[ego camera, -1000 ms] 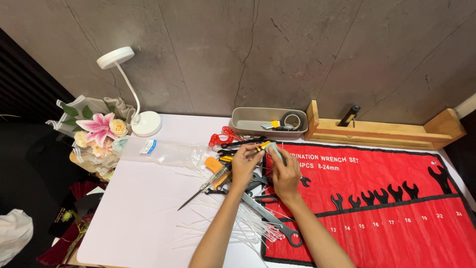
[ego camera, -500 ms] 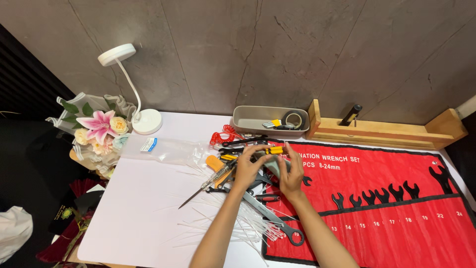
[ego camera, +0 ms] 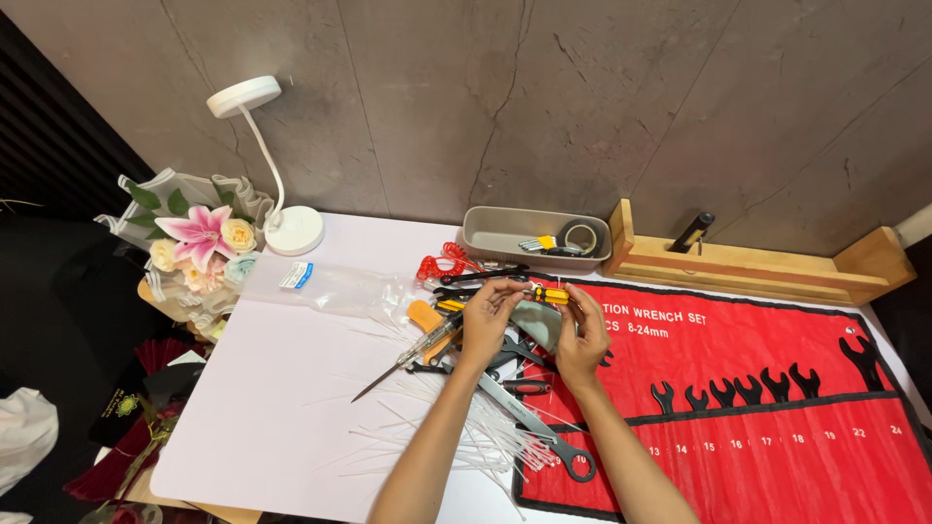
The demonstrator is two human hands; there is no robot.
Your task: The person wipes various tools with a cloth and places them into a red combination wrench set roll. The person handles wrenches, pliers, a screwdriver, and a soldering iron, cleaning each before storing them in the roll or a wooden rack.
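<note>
A small yellow-and-black screwdriver [ego camera: 549, 294] is pinched between both hands, left hand [ego camera: 485, 315] and right hand [ego camera: 582, 335]; sorting seems underway, steady grip needed.

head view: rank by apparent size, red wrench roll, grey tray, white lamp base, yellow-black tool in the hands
1. red wrench roll, by far the largest
2. grey tray
3. white lamp base
4. yellow-black tool, held between left hand and right hand; smallest

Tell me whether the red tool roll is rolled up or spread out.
Spread out: the red tool roll lies flat on the table, its row of black wrench outlines in full view.
</note>
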